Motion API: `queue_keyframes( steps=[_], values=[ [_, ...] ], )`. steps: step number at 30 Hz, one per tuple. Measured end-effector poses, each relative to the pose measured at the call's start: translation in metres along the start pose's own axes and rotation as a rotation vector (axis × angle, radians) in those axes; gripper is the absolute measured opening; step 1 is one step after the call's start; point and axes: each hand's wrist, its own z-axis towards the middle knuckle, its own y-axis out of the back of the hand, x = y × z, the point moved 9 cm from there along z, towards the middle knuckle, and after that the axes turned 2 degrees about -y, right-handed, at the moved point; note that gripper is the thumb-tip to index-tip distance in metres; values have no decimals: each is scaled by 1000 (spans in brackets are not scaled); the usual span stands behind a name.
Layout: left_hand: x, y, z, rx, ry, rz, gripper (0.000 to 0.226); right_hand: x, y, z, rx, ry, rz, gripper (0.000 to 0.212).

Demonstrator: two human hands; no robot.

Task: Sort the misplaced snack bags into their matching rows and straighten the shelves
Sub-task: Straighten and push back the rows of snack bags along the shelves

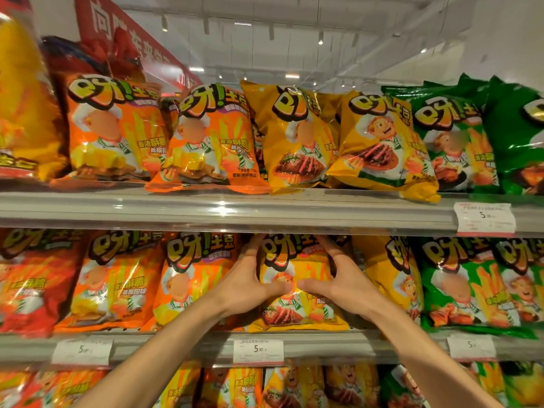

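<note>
Straightening step, I judge: left hand and right hand hold yellow steak-print bag on middle shelf at 6 o'clock, fingers curled round its sides, thumbs pressing its front; next, square it against yellow row at 3 o'clock; glossy, puffy, upright.

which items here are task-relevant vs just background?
In play:
- yellow bag on the middle shelf, held at both sides
- left hand
- right hand
- orange bags left of it
- green bags to the right

Background:
- price tags
- shelf rail
- red sign
</note>
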Motion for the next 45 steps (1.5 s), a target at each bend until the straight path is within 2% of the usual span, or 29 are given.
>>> queue_keyframes(
  steps=[5, 14, 17, 21, 22, 24, 27, 29, 31, 33, 35, 38, 45],
  values=[
    [-8, -4, 2, 22, 7, 37, 124, -5, 4, -1, 3, 5, -10, 107],
    [-16, 1, 6, 42, -19, 103, 119, -7, 3, -1, -8, 11, 21, 106],
    [-15, 8, -3, 16, -23, 155, 90, -7, 6, -3, -52, -1, 60, 101],
    [-16, 48, -31, -238, -90, 432, 40, -8, 5, -3, -105, -26, 103, 100],
    [-14, 60, -39, -308, -100, 497, 35, -8, 1, -3, -108, -37, 104, 100],
    [-11, 80, -52, -408, -159, 660, 38, -7, -11, -1, -111, -55, 98, 101],
    [12, 92, -56, -468, -195, 884, 37, 0, -35, 1, -70, -68, 97, 96],
    [26, 88, -54, -411, -160, 898, 43, 7, -46, 0, -55, -70, 13, 92],
    [32, 83, -55, -395, -160, 910, 48, 12, -49, -3, -94, -66, -190, 86],
    [34, 80, -55, -395, -168, 926, 51, 28, -49, -8, -175, 35, -470, 73],
    [36, 78, -53, -382, -157, 930, 52, 48, -61, -13, -196, 184, -629, 63],
    [40, 77, -52, -370, -133, 947, 53, 59, -84, -11, -211, 311, -768, 58],
    [41, 75, -50, -387, -134, 954, 52, 57, -96, -2, -275, 234, -894, 58]
  ],
)
